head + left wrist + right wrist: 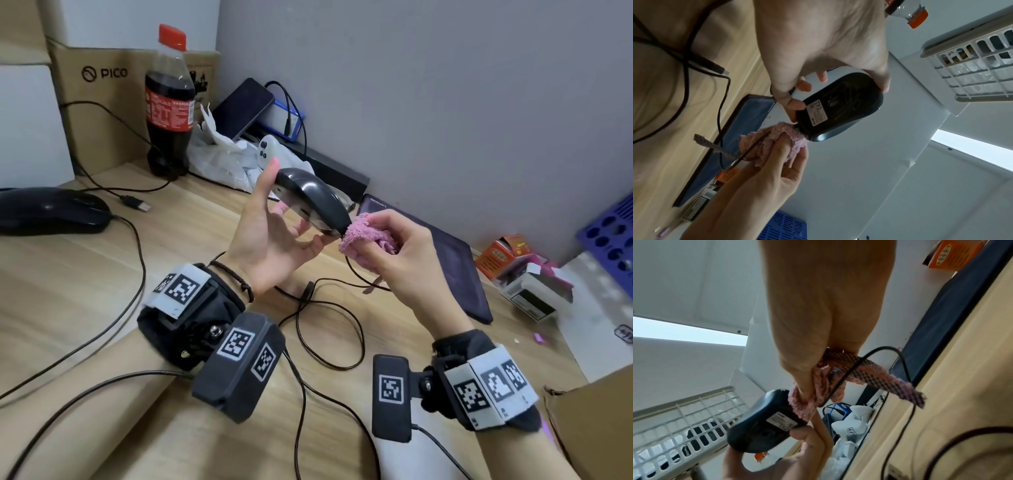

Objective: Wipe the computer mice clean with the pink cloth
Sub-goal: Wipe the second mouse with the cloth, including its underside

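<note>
My left hand (274,236) grips a black wired mouse (310,198) above the wooden desk, thumb on one side and fingers on the other. The left wrist view shows its labelled underside (838,107). My right hand (400,257) holds the bunched pink cloth (363,236) and presses it against the mouse's front end, where the cord comes out. From the right wrist, the cloth (813,394) wraps my fingers beside the mouse (764,423). A second black mouse (51,209) lies on the desk at far left.
Black cables (325,325) loop over the desk (85,274) under my hands. A cola bottle (169,102), a PICO box (102,102) and a white bag (222,154) stand behind. A dark laptop (445,260), an orange box (503,253) and a blue rack (609,233) lie right.
</note>
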`<action>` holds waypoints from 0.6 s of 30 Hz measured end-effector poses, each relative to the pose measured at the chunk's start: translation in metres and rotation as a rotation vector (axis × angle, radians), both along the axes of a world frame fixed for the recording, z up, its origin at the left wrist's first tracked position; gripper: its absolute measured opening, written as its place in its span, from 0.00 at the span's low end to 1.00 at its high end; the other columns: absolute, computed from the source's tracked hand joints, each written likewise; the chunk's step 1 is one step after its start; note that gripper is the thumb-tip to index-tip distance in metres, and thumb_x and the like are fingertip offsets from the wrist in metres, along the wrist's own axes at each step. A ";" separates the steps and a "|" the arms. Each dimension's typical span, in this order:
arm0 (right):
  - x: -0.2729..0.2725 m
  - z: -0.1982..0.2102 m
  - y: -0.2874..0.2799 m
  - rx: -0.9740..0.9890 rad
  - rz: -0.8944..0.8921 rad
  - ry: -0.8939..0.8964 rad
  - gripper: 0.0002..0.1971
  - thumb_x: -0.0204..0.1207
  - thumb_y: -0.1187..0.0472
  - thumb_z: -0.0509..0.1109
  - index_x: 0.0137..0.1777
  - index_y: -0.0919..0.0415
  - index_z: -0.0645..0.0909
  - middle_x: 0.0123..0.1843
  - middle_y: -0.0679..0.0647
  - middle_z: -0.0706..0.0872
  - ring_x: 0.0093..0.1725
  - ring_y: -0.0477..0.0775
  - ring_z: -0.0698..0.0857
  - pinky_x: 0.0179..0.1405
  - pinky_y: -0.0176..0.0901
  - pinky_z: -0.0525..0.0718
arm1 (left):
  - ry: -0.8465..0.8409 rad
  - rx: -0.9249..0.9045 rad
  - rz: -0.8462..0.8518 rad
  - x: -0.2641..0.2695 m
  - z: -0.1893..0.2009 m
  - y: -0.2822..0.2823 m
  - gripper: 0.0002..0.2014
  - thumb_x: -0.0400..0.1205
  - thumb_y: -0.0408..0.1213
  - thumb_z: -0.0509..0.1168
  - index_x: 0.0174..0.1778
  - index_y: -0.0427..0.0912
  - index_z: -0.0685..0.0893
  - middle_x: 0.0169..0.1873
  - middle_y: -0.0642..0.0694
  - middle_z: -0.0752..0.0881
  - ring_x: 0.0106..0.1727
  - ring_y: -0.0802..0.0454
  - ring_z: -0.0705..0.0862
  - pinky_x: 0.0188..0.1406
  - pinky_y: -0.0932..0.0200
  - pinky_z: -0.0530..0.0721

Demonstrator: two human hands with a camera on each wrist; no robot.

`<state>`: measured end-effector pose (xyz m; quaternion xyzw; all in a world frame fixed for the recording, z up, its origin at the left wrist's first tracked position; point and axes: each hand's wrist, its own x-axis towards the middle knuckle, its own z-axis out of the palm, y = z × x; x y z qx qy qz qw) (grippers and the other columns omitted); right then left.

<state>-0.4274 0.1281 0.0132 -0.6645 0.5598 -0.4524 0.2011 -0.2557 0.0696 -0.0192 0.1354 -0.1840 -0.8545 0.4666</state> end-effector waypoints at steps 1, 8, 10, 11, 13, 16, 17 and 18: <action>0.001 0.005 0.000 -0.021 0.014 0.018 0.06 0.74 0.63 0.77 0.45 0.50 0.85 0.41 0.42 0.89 0.41 0.43 0.88 0.38 0.42 0.88 | -0.003 0.004 0.003 0.000 -0.001 0.000 0.38 0.73 0.65 0.66 0.74 0.45 0.78 0.72 0.38 0.78 0.69 0.42 0.77 0.42 0.52 0.86; 0.003 0.010 -0.003 -0.075 0.048 0.061 0.07 0.74 0.63 0.78 0.47 0.52 0.84 0.44 0.45 0.88 0.41 0.43 0.86 0.37 0.34 0.84 | 0.165 0.027 -0.052 -0.001 -0.004 0.000 0.41 0.74 0.66 0.67 0.79 0.45 0.72 0.69 0.35 0.75 0.43 0.39 0.88 0.50 0.56 0.80; 0.001 0.004 -0.004 -0.052 0.017 0.031 0.07 0.74 0.63 0.77 0.47 0.51 0.84 0.42 0.46 0.88 0.39 0.42 0.85 0.34 0.33 0.83 | 0.137 -0.003 -0.028 -0.003 -0.003 0.000 0.41 0.74 0.66 0.67 0.80 0.47 0.71 0.67 0.35 0.75 0.47 0.40 0.88 0.60 0.53 0.78; 0.000 0.002 -0.004 -0.034 0.002 0.018 0.07 0.74 0.64 0.77 0.46 0.51 0.84 0.41 0.46 0.88 0.37 0.43 0.85 0.33 0.35 0.83 | 0.113 -0.015 -0.014 -0.003 -0.003 0.000 0.41 0.73 0.65 0.67 0.79 0.47 0.72 0.66 0.36 0.75 0.53 0.39 0.87 0.63 0.51 0.80; -0.002 -0.002 -0.003 0.003 -0.031 0.009 0.06 0.75 0.63 0.76 0.46 0.51 0.84 0.42 0.48 0.89 0.38 0.47 0.87 0.32 0.41 0.86 | 0.058 -0.034 0.015 -0.004 -0.004 -0.002 0.38 0.73 0.64 0.67 0.76 0.46 0.74 0.65 0.37 0.77 0.68 0.35 0.80 0.52 0.48 0.87; -0.001 0.003 0.000 0.024 -0.031 -0.057 0.02 0.78 0.61 0.73 0.48 0.53 0.84 0.44 0.54 0.90 0.38 0.54 0.87 0.33 0.52 0.88 | -0.078 -0.087 0.037 0.000 -0.005 -0.004 0.37 0.71 0.64 0.70 0.74 0.49 0.77 0.63 0.40 0.79 0.64 0.35 0.81 0.53 0.52 0.78; -0.001 0.007 0.000 0.022 -0.026 -0.083 0.01 0.78 0.60 0.73 0.48 0.54 0.84 0.43 0.54 0.90 0.37 0.53 0.86 0.35 0.50 0.87 | -0.113 -0.110 0.035 0.000 -0.005 -0.004 0.38 0.69 0.64 0.71 0.74 0.51 0.77 0.62 0.41 0.80 0.59 0.37 0.82 0.54 0.49 0.75; 0.000 0.010 0.000 0.022 -0.022 -0.098 0.01 0.79 0.60 0.72 0.48 0.53 0.84 0.42 0.52 0.89 0.37 0.51 0.85 0.35 0.49 0.86 | -0.142 -0.136 0.038 0.000 -0.006 -0.003 0.40 0.67 0.63 0.72 0.74 0.51 0.76 0.61 0.42 0.81 0.57 0.39 0.82 0.55 0.47 0.75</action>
